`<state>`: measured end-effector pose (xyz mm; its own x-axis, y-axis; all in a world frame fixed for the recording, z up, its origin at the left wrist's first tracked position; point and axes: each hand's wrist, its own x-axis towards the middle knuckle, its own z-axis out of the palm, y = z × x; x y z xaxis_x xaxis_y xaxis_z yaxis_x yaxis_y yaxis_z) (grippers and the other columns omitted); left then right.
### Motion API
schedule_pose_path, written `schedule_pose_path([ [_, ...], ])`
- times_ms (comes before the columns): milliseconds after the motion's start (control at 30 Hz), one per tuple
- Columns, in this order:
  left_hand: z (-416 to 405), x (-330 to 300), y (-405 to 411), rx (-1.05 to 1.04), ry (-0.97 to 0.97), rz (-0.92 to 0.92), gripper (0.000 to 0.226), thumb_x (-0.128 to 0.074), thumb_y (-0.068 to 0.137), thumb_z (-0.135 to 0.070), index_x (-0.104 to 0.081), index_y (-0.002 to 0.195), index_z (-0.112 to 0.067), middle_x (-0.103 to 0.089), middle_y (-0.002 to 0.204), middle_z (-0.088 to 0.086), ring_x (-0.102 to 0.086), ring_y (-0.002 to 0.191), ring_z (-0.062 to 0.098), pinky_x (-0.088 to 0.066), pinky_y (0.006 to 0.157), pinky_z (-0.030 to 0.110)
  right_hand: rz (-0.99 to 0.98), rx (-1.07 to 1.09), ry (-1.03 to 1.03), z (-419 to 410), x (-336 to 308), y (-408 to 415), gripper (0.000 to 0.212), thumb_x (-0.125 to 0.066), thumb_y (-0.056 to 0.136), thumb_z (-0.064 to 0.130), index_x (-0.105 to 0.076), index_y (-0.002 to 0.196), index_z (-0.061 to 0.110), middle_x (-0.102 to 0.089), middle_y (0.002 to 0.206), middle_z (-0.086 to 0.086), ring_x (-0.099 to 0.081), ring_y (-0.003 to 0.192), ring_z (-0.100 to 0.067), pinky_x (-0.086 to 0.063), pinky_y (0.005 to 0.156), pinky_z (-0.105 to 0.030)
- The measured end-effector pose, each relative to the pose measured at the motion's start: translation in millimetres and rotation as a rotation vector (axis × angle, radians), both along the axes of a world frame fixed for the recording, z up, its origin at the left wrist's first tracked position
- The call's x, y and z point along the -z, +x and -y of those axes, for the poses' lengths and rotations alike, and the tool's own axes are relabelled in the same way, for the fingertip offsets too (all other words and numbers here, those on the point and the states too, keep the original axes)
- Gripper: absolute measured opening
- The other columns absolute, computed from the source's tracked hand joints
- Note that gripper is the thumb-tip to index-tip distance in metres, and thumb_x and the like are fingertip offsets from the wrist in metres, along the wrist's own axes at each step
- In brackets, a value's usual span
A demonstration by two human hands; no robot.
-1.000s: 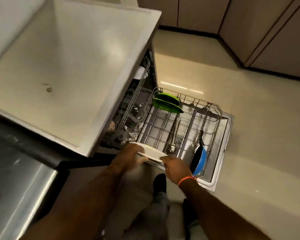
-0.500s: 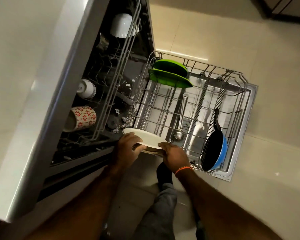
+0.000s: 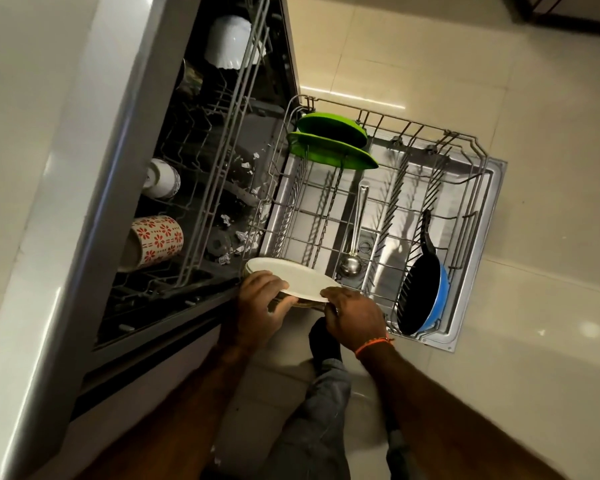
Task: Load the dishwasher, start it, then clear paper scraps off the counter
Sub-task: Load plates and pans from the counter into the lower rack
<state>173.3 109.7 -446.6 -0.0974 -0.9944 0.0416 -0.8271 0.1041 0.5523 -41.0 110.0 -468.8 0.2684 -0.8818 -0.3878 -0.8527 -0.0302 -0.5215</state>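
Our fingers (image 3: pixel 272 282) curl round a smooth round white plate (image 3: pixel 293 278): left hand (image 3: pixel 257 306) grips its near-left rim, right hand (image 3: pixel 355 315) pinches the near-right edge, at lower centre of the frame above the wire rack (image 3: pixel 388 202). We read no writing anywhere. Two glossy green plates (image 3: pixel 329 147) stand at the rack's top, a steel ladle (image 3: pixel 352 258) lies mid-rack, a blue pan (image 3: pixel 426 299) leans right. A red-flowered mug (image 3: pixel 153 240) lies left.

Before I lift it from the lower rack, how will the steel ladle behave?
The ladle looks rigid polished metal, so probably slippery. Its round bowl seems heavier than the thin handle, so it may tip bowl-down. Lying across the rack wires, it could snag.
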Motion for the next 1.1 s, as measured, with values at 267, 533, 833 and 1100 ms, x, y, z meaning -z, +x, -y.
schedule_pose_path([
  [267, -0.4, 2.7, 9.8, 0.029, 0.127, 0.055, 0.031, -0.094, 0.065, -0.013, -0.076, 0.089, -0.005, -0.073, 0.096, 0.008, -0.067, 0.099, 0.028, -0.055, 0.091, 0.038, 0.057, 0.038, 0.026, -2.1, 10.6, 10.7, 0.035, -0.067, 0.083, 0.015, -0.073, 0.118, 0.017, -0.073, 0.119, -0.006, -0.070, 0.104, -0.027, -0.057, 0.089, -0.041],
  [533, 3.2, 22.4, 5.3, -0.064, 0.305, 0.055, 0.019, -0.072, 0.080, -0.010, -0.077, 0.096, -0.002, -0.074, 0.106, 0.016, -0.064, 0.113, 0.038, -0.043, 0.105, 0.044, 0.082, 0.041, 0.148, 4.9, 31.6, 18.2, 0.036, -0.057, 0.097, 0.020, -0.063, 0.132, 0.016, -0.064, 0.133, -0.008, -0.061, 0.118, -0.029, -0.047, 0.104, -0.038],
  [833, 4.4, -12.4, 0.5, -0.174, 0.456, 0.044, 0.036, -0.068, 0.089, -0.012, -0.066, 0.123, -0.003, -0.065, 0.130, 0.014, -0.051, 0.131, 0.034, -0.036, 0.112, 0.041, 0.023, -0.039, 0.186, 10.7, -4.5, 25.2, 0.045, -0.052, 0.099, 0.025, -0.051, 0.144, 0.022, -0.056, 0.142, -0.006, -0.055, 0.126, -0.027, -0.046, 0.106, -0.039],
  [1100, -18.1, -112.0, -10.8, -0.227, 0.595, 0.060, 0.055, -0.065, 0.096, -0.027, -0.047, 0.146, -0.015, -0.049, 0.149, 0.005, -0.045, 0.136, 0.024, -0.039, 0.109, 0.035, -0.103, -0.261, 0.142, 22.7, -107.8, 1.3, 0.046, -0.052, 0.097, 0.025, -0.051, 0.143, 0.022, -0.058, 0.138, -0.009, -0.059, 0.119, -0.028, -0.049, 0.099, -0.037],
])
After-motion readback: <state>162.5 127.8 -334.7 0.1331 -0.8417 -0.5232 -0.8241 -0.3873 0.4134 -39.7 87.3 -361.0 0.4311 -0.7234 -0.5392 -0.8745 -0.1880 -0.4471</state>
